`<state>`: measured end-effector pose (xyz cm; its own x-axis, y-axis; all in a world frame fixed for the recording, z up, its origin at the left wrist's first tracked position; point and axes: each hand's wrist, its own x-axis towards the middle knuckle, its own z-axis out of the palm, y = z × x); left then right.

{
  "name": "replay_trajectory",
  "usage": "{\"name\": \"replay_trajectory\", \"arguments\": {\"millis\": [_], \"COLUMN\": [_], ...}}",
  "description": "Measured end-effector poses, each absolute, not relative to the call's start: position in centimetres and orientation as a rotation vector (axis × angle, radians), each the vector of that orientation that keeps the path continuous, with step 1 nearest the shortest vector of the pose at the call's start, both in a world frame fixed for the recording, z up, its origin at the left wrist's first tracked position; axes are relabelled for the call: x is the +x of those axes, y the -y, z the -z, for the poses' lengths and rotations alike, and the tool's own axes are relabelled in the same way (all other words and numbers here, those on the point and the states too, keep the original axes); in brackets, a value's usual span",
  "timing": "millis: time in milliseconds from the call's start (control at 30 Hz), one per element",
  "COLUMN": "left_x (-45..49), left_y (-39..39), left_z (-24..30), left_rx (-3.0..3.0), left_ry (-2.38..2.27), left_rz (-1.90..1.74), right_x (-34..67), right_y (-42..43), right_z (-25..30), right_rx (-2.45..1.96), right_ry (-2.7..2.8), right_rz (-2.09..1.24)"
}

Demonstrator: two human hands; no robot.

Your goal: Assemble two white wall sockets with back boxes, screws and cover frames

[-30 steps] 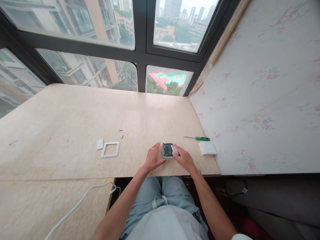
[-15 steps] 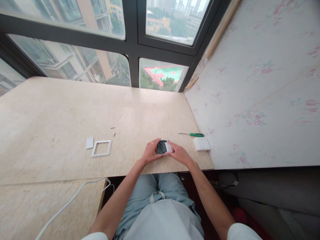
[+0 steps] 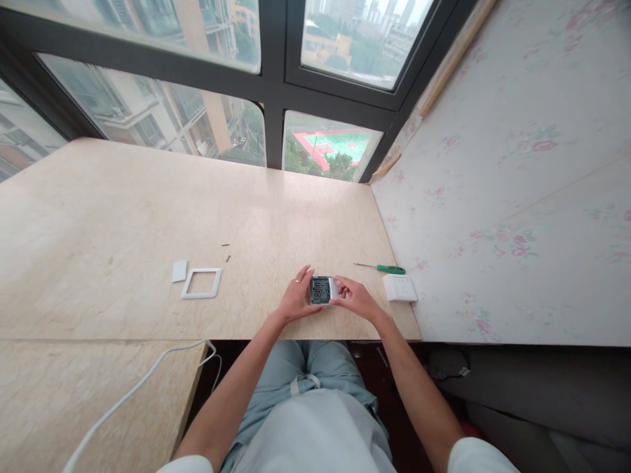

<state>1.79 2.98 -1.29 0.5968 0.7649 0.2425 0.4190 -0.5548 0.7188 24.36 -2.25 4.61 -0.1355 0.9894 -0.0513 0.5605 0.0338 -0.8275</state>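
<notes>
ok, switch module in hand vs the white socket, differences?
The switch module shows a dark, exposed face; the white socket has its cover on. The switch module sits between left hand and right hand; the white socket lies untouched on the table. Both squarish.

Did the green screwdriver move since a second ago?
No. The green screwdriver lies where it did before, just behind the white socket by the wall, with its tip pointing left.

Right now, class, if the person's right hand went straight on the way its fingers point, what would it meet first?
The grey switch module, which the right hand touches at its right edge; beyond it, the left hand.
</notes>
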Motion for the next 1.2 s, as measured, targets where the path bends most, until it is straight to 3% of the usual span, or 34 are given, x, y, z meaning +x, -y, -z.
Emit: {"name": "replay_trajectory", "arguments": {"millis": [633, 1200], "left_x": [1.4, 2.9], "left_y": [-2.2, -1.5], "left_z": [0.0, -4.7], "left_rx": [1.998, 2.224], "left_ry": [-0.968, -1.044], "left_rz": [-0.928, -0.636], "right_x": [25.0, 24.4], "right_y": [3.1, 2.5], "right_z": [-2.9, 0.0], "right_rx": [-1.406, -1.251], "right_ry": [1.588, 1.437], "right_rz": [-0.908, -1.158]}}
